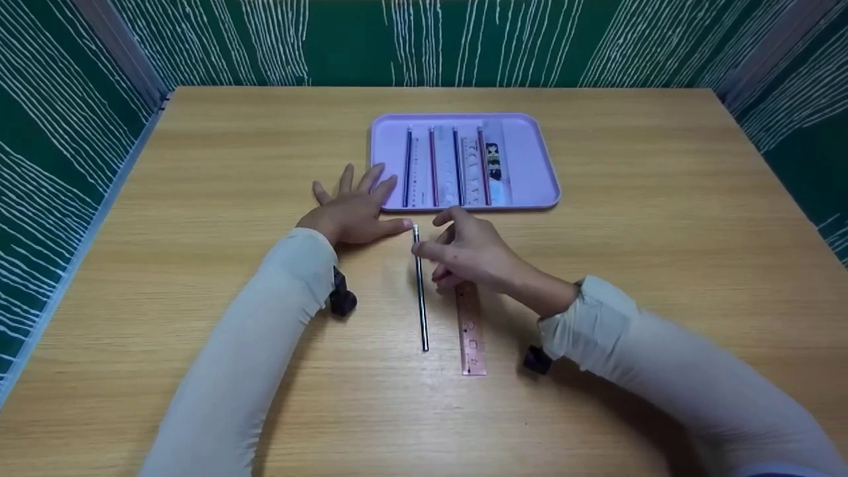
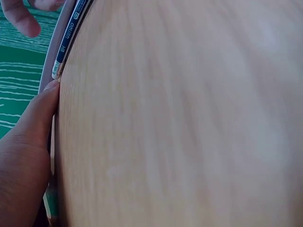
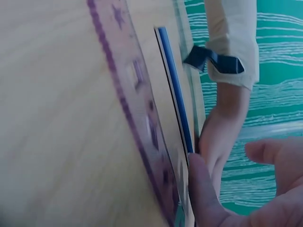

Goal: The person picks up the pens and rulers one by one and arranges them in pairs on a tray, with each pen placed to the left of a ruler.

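A dark blue pencil (image 1: 421, 305) lies lengthwise on the table, its white eraser end toward the tray. My left hand (image 1: 354, 212) is spread, its fingertips at the left front corner of the lilac tray (image 1: 530, 162). In the left wrist view, its thumb meets the eraser end of the pencil (image 2: 71, 40), which carries HB lettering. Over the pencil's right side hovers my right hand (image 1: 474, 252), thumb at the pencil and index finger apart from it. Whether that thumb touches it, I cannot tell. A pink see-through ruler (image 1: 472, 338) lies partly under the right hand.
Inside the tray stand several pencils and clear rulers in alternating rows, among them a dark pencil (image 1: 407, 169) and a red one (image 1: 433, 169). A ruler with a dark cartoon picture (image 1: 493, 161) lies rightmost. Green walls with white streaks border the wooden table (image 1: 662, 199).
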The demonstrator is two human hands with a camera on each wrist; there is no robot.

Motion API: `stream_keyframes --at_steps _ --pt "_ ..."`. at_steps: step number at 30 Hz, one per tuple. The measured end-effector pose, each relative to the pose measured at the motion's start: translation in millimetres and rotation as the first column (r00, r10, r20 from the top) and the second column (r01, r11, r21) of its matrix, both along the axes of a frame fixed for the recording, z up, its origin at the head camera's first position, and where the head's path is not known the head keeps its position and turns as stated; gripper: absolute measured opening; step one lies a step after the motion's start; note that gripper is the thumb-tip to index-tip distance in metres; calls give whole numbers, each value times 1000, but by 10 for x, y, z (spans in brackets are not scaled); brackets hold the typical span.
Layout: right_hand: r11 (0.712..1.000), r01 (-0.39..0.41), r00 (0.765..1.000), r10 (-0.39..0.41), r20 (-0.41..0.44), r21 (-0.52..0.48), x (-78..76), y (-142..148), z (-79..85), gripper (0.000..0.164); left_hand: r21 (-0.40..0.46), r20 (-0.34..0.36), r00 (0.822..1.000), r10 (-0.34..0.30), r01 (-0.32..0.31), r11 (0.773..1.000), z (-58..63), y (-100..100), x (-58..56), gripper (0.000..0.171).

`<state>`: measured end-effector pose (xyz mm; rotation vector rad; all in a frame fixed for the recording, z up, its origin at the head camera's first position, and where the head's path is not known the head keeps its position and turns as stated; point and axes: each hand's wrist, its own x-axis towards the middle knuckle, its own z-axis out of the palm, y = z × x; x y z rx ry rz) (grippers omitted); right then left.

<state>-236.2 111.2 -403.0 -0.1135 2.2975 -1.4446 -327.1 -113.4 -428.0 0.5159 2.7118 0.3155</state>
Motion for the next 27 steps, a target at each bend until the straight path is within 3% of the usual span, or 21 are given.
stream_keyframes --at_steps 9,16,23,27 --pt "992 -30 992 44 -118 123 32 -167 -64 73 -9 -4 1000 -11 11 1000 11 2 10 100" --pt "937 -50 949 153 -276 346 36 -204 -75 87 -2 3 1000 -13 13 1000 27 11 11 100" --pt "947 -45 965 124 -231 319 52 -217 -65 83 8 2 1000 -6 6 1000 17 -2 8 99" --pt "935 -46 965 134 -228 352 47 -238 -69 81 3 1 1000 -2 2 1000 10 -6 8 99"
